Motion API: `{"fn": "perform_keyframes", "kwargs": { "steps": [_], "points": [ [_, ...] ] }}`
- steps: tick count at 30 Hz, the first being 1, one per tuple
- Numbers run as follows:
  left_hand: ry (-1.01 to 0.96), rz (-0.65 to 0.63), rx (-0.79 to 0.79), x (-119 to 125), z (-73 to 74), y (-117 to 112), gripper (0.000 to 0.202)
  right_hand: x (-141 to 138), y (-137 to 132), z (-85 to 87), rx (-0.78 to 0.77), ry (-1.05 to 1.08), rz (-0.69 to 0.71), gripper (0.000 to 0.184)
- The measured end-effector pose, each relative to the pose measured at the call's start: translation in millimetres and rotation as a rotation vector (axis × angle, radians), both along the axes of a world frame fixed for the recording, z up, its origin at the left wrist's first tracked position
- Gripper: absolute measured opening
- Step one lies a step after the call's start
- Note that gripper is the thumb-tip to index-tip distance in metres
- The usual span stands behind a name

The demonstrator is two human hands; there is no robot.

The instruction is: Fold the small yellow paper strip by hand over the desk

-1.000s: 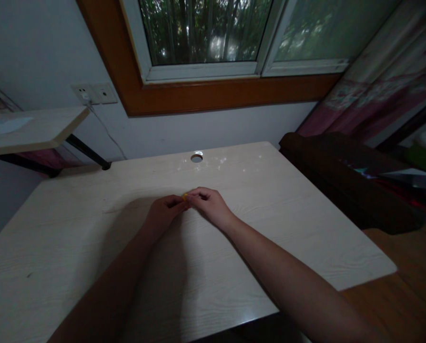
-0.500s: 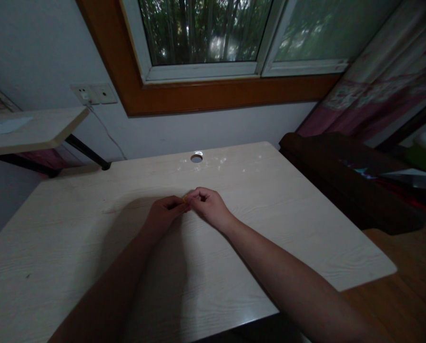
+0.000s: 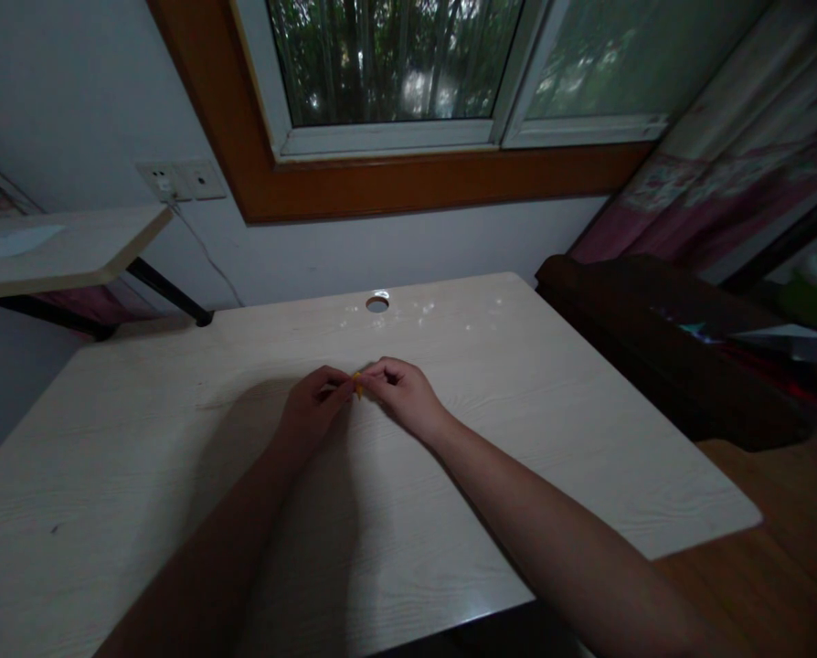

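Note:
A small yellow item (image 3: pixel 358 385) shows between my fingertips, over the middle of the pale wood-grain table (image 3: pixel 450 521). It is too small and too covered by fingers to tell its kind. My left hand (image 3: pixel 314 399) pinches it from the left, with thumb and index finger pressed together. From the right, my right hand (image 3: pixel 403 391) grips it in a similar pinch. The fingertips of both hands nearly meet around it. I cannot tell whether the item touches the tabletop.
A round cable hole (image 3: pixel 377 303) lies near the table's back edge. A raised shelf (image 3: pixel 100 251) on black legs stands at the left. Behind are wall sockets (image 3: pixel 181 181) with a cord, and a window. Dark wooden furniture (image 3: pixel 628 338) adjoins the table's right side.
More of the yellow item shows between my fingertips, with a piece now pointing down. My left hand's fingers have lifted slightly; my right hand has barely moved.

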State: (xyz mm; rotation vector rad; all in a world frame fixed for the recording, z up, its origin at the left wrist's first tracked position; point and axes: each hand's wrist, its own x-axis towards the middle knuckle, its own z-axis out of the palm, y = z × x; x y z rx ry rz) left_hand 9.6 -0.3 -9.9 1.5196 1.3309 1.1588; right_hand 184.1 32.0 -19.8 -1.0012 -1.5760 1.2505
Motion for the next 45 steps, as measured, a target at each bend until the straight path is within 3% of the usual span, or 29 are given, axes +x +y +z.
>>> {"fn": "perform_keyframes", "kwargs": {
  "steps": [9,16,26,37,45],
  "points": [
    [0.185,0.071,0.232,-2.4,2.0,-2.4,0.011,0.6,-1.3,7.4,0.199,-0.022,-0.051,0.020],
    [0.148,0.037,0.162,-0.4,3.3,-2.7,0.015,3.2,0.5,8.1,0.221,-0.062,-0.034,0.016],
    [0.225,0.014,0.214,-0.7,-2.5,-0.5,0.017,4.3,-0.3,10.9,0.324,-0.158,-0.041,0.007],
    [0.334,0.057,0.199,-0.6,2.1,-0.9,0.018,3.7,-1.6,8.1,0.385,-0.199,0.016,0.011],
    [0.210,0.141,0.136,-2.5,-0.8,1.7,0.020,0.7,0.3,2.9,0.361,-0.211,0.014,0.013]
  ]
}}
